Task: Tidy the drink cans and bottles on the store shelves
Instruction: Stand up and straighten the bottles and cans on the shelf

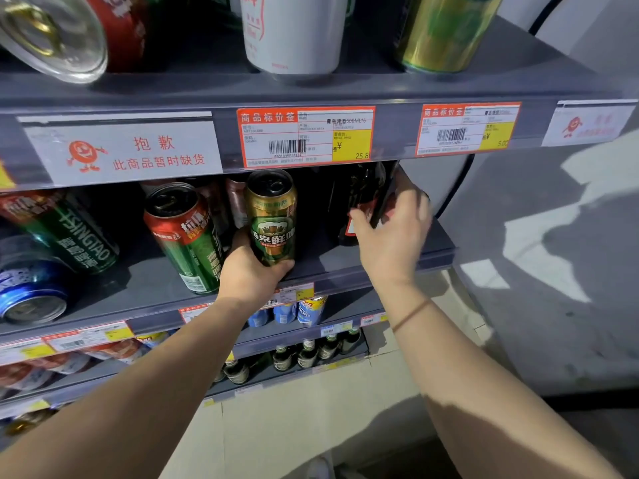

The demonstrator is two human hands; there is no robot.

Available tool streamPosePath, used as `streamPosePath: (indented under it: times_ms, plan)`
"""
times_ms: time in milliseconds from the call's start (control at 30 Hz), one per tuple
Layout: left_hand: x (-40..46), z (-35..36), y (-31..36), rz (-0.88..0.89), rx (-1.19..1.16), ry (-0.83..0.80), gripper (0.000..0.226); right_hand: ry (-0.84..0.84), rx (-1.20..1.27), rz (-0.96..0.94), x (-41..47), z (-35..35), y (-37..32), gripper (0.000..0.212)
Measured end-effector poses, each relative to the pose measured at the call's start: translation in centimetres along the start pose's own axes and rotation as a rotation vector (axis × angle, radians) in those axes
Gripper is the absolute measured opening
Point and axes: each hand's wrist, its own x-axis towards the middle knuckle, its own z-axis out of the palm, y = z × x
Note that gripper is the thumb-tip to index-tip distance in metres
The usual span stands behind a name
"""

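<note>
On the middle grey shelf [435, 252] my left hand [250, 271] grips the base of an upright gold and green beer can [271, 216]. Right of it, my right hand [394, 233] is wrapped around a dark bottle with a red label [363, 198] at the shelf's right end; my fingers cover its lower part. A red and green Tsingtao can [185, 233] stands tilted just left of my left hand. Another Tsingtao can [65, 226] leans further left, and a blue can [31, 288] lies on its side at the far left.
The shelf above [138, 95] carries a tipped red can [58, 32], a white can [294, 32] and a gold-green can [439, 32], with price tags [306, 136] on its edge. Lower shelves hold blue cans [301, 311] and dark bottles [307, 354]. A grey wall [553, 271] stands right.
</note>
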Motion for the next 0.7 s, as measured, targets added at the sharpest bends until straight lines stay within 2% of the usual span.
streamPosePath:
  times_ms: [67, 100, 200, 233, 267, 333, 433, 567, 700]
  plan:
    - [0.1, 0.0, 0.0, -0.003, 0.006, 0.0, 0.068, 0.112, -0.003, 0.058, -0.3, -1.1, 1.6, 0.071]
    - [0.2, 0.1, 0.0, -0.006, 0.004, -0.005, 0.068, 0.106, -0.014, 0.128, -0.1, -1.4, 2.7, 0.08]
    - [0.3, 0.4, 0.4, -0.016, 0.019, -0.035, 0.064, -0.163, -0.021, 0.352, 1.2, -1.3, 6.0, 0.113]
    - [0.4, 0.6, 0.6, -0.024, 0.031, -0.043, 0.06, -0.256, -0.012, 0.396, 1.7, -0.9, 6.7, 0.117]
    - [0.4, 0.9, 0.8, -0.031, 0.042, -0.046, 0.052, -0.311, -0.006, 0.428, 2.2, -0.5, 7.2, 0.115]
    - [0.5, 1.3, 1.2, -0.037, 0.053, -0.034, 0.042, -0.333, 0.005, 0.453, 2.9, 0.1, 7.8, 0.094]
    - [0.7, 2.0, 1.8, -0.023, 0.07, -0.017, 0.045, -0.231, 0.164, 0.467, 2.2, -0.1, 8.4, 0.07]
    - [1.0, 2.6, 2.4, -0.029, 0.079, -0.044, 0.047, -0.096, 0.318, 0.42, -1.5, -1.9, 7.4, 0.06]
    - [-0.1, 1.8, 2.5, -0.028, -0.034, -0.076, 0.058, -0.261, 0.235, 0.321, -5.5, -3.0, 4.2, 0.064]
